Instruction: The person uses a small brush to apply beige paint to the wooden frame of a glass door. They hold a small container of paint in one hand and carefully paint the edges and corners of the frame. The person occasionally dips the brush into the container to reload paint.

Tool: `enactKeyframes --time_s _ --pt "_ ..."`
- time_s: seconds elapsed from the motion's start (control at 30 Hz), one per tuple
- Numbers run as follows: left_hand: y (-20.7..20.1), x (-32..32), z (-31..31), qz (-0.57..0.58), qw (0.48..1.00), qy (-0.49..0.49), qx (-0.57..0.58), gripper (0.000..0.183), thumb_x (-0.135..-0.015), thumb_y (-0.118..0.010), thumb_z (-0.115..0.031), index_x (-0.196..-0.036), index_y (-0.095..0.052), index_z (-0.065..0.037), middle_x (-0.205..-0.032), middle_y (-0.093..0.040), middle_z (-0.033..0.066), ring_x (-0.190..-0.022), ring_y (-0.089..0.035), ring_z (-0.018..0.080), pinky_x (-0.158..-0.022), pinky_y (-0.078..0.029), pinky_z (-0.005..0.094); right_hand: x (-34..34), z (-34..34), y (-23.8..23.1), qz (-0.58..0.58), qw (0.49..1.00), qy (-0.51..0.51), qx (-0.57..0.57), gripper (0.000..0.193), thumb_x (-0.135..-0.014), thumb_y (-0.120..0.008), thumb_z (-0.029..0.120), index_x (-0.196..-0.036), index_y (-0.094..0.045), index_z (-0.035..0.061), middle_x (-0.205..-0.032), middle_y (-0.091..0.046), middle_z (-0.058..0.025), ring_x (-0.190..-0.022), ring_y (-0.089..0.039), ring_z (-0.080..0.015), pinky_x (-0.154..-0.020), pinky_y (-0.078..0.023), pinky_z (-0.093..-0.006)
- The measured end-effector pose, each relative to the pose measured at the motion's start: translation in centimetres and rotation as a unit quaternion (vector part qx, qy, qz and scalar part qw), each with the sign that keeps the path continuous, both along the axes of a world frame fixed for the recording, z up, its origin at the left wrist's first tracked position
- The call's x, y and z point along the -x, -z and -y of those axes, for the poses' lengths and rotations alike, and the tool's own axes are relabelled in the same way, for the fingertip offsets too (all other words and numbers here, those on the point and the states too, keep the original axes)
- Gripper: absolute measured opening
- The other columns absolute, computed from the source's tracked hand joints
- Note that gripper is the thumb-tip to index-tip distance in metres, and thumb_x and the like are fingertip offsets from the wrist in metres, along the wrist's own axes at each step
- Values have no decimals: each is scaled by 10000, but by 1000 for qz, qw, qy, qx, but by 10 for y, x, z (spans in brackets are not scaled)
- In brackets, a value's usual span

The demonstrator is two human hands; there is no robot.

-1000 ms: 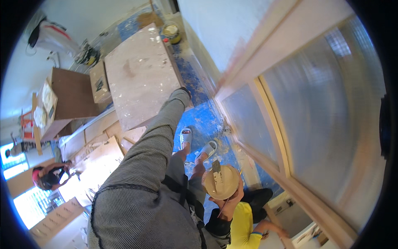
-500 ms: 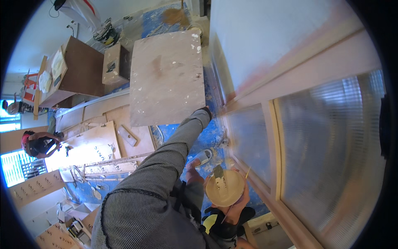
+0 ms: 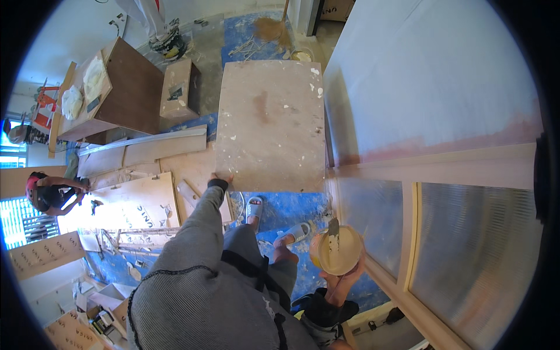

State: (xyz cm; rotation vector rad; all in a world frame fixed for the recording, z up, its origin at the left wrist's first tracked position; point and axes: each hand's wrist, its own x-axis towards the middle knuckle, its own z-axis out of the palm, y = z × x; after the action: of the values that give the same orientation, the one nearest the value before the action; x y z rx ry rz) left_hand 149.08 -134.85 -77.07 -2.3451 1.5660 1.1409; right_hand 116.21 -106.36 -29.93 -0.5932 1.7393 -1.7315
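My left hand (image 3: 222,178), at the end of a grey striped sleeve, grips the near left corner of a paint-spattered wooden board (image 3: 271,128). The fingers curl at the edge; the underside of the board is hidden. Low on the right, my right hand (image 3: 344,279) holds a round tub (image 3: 319,254) of cream-coloured paste from below and the side. A putty knife (image 3: 333,233) lies in the tub, its blade coated with paste and its upper part over the far rim.
A partition with ribbed glass panels (image 3: 472,239) stands along the right. Back left are a brown cabinet (image 3: 131,87) and a wooden box (image 3: 177,87). Another person (image 3: 52,192) bends over boards at far left. Blue sheeting (image 3: 280,204) covers the floor; a bucket (image 3: 301,55) stands behind.
My left hand has gone from the board's near right corner to its near left corner. The board appears shifted right, toward the partition. The tub stays in my right hand; the view has turned.
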Motion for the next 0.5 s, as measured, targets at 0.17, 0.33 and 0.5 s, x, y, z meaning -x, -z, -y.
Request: enactKeyframes --time_s 0.17,0.33,0.5 --pt "-46 17 11 43 998 13 -49 1076 -590 -877 -627 -1348 -508 41 -1344 -592 248 -1251 -581 366 -1059 -475 404 -25 30 -24 -32 999 -6 1 1068 -543 -987 250 -1427 -457 -31 -1344 -579 -157 -1188 -604 -273 -1012 -534 -396" --pt "-98 41 -9 -15 994 94 -55 1119 -599 -857 -648 -1394 -469 37 -1345 -581 271 -1257 -570 384 -1057 -473 411 -47 34 -57 88 993 73 -7 981 -586 -927 52 -1436 -443 -32 -1325 -592 -163 -1151 -631 -278 -969 -570 -389" --pt "-91 46 -34 -41 994 97 -43 1159 -598 -840 -678 -1422 -433 29 -1364 -560 290 -1286 -546 396 -1075 -456 423 -54 14 -63 -18 999 33 17 990 -590 -917 3 -1448 -424 -32 -1340 -584 -178 -1155 -635 -302 -970 -577 -403"
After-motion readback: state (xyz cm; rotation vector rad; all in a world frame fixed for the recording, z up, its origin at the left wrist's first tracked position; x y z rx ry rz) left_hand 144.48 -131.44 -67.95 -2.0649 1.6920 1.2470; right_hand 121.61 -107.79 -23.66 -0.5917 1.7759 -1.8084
